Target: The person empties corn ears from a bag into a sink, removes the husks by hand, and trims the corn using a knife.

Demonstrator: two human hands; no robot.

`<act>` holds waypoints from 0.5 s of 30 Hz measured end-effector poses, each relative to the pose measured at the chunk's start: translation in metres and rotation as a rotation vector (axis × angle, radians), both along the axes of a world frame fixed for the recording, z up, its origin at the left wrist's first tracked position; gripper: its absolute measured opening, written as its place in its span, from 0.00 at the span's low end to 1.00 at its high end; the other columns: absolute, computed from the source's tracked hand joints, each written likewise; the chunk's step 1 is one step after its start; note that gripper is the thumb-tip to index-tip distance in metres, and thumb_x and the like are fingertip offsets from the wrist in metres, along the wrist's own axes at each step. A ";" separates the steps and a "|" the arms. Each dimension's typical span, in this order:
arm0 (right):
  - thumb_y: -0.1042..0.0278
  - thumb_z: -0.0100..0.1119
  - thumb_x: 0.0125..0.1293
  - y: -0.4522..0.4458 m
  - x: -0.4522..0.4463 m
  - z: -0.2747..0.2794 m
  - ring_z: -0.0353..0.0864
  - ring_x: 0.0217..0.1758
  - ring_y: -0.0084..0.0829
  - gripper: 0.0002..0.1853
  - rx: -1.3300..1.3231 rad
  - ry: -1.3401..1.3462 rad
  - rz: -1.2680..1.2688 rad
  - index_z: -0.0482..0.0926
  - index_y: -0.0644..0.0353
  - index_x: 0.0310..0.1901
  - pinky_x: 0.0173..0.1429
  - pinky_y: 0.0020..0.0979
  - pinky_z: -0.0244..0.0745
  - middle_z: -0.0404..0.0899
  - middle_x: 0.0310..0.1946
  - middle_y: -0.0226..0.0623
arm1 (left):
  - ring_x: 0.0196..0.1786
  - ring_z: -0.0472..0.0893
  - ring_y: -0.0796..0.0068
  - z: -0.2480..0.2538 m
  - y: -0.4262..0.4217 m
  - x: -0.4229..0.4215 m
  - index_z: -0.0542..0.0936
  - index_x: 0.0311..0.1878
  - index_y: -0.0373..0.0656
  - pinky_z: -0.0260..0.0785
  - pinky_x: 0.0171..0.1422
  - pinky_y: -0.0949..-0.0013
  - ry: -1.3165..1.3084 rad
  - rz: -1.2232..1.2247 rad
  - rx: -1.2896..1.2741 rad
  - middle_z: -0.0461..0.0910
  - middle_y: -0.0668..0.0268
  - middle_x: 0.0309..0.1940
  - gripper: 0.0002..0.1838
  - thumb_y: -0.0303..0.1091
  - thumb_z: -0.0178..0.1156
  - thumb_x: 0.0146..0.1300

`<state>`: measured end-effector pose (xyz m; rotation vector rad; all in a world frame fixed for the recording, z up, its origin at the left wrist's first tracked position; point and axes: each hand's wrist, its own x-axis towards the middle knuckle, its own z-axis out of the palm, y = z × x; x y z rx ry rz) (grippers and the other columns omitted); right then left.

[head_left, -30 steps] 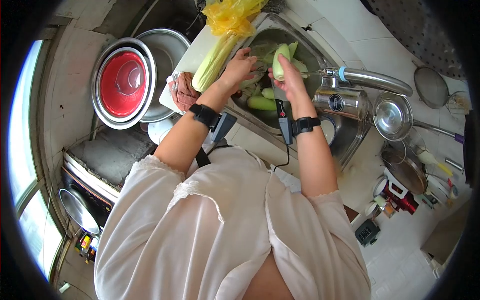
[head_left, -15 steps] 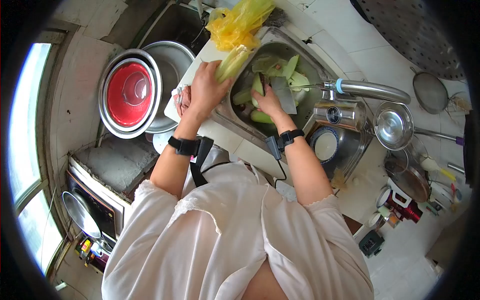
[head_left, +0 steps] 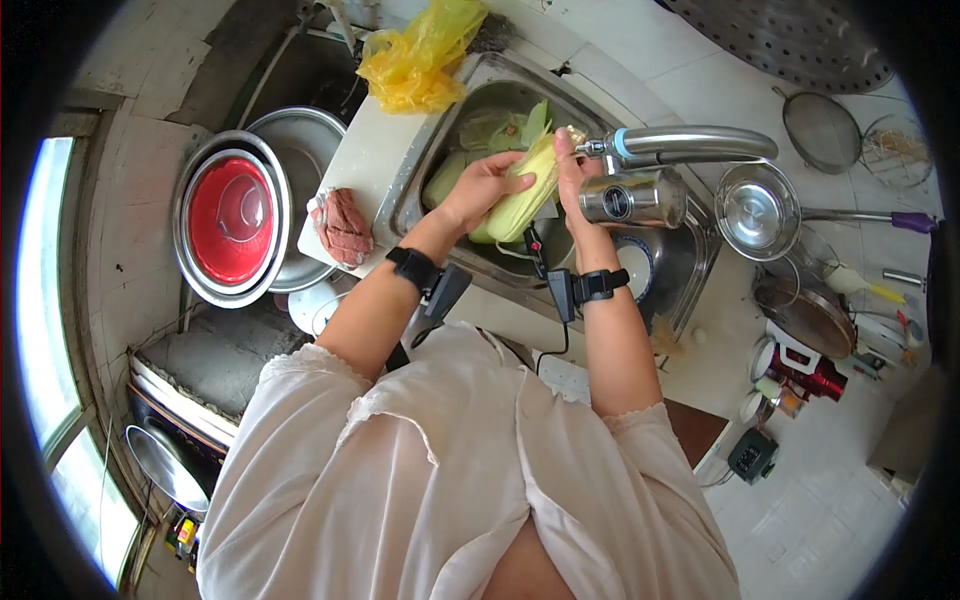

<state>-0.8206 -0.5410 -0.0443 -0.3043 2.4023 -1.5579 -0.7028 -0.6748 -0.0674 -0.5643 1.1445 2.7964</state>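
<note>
Right, we find the corn tilted over the sink, presumably to keep loose bits off the counter; our left hand is clamped round its side, a steadying hold by the look of it, while our right hand sits against the tip end, fingers too hidden to tell how firmly, and the yellow bag slumps on the far corner, seemingly out of our way

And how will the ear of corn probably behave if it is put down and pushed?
The ear of corn would probably roll, since its body looks long and rounded. It is likely stiff, as it looks straight between the left hand and the right hand. Its pale husk may slide a little, because it looks fairly smooth.
</note>
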 end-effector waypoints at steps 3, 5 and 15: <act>0.42 0.59 0.77 0.004 0.009 0.038 0.81 0.53 0.36 0.29 0.115 0.016 0.069 0.81 0.66 0.56 0.60 0.40 0.74 0.84 0.50 0.42 | 0.48 0.87 0.72 -0.006 0.016 -0.008 0.82 0.63 0.39 0.82 0.55 0.64 -0.083 -0.016 0.205 0.87 0.63 0.51 0.18 0.31 0.67 0.72; 0.41 0.52 0.80 0.007 0.002 0.035 0.81 0.56 0.38 0.31 0.312 0.070 0.112 0.80 0.68 0.59 0.63 0.39 0.73 0.84 0.53 0.46 | 0.49 0.87 0.69 -0.009 0.026 -0.011 0.81 0.62 0.40 0.82 0.56 0.62 -0.127 -0.026 0.286 0.87 0.62 0.51 0.15 0.35 0.61 0.77; 0.45 0.58 0.78 -0.010 0.022 0.007 0.79 0.61 0.30 0.29 0.040 -0.268 0.216 0.77 0.63 0.66 0.66 0.34 0.72 0.82 0.59 0.38 | 0.53 0.86 0.60 -0.023 -0.001 -0.036 0.77 0.63 0.38 0.81 0.58 0.54 -0.295 0.092 0.202 0.84 0.56 0.54 0.18 0.38 0.61 0.78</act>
